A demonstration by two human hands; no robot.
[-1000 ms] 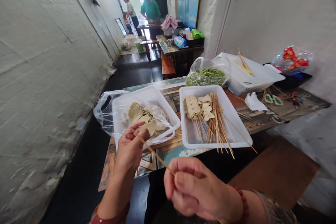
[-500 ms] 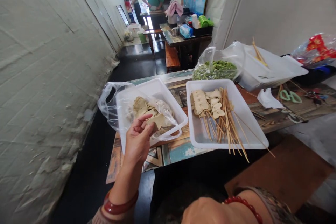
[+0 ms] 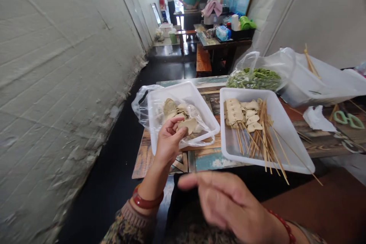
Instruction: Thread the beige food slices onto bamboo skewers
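A person wearing patterned sleeves works with 2 bare hands over a wooden table [image 3: 206,163]. The step in hand appears to be readying 1 thin beige slice [image 3: 188,125] for a stick. The next move seems to call for keeping that slice steady by its edge while the right hand comes to it with a stick's tip.

The left hand [image 3: 168,137] reaches forward, its forearm rising from the lower edge of the view, a red bangle [image 3: 147,199] on the wrist. Its thumb and fingers are pinched closely on the slice, which is above the near part of the left white tray [image 3: 183,91]. Behind the slice, more slices [image 3: 171,108] lie in a clear plastic bag [image 3: 140,108] in that tray.

The right hand [image 3: 228,198] is nearer the camera, low and blurred, its back partly turned up and its index finger pointing left. The other fingers curl under; I cannot tell whether they hold anything. It is apart from the left hand.

In the right white tray [image 3: 228,143], threaded slices [image 3: 236,111] lie beside a bundle of wooden sticks [image 3: 267,141], several jutting over the near rim. Just beyond, a clear bag holds green vegetables [image 3: 256,78].
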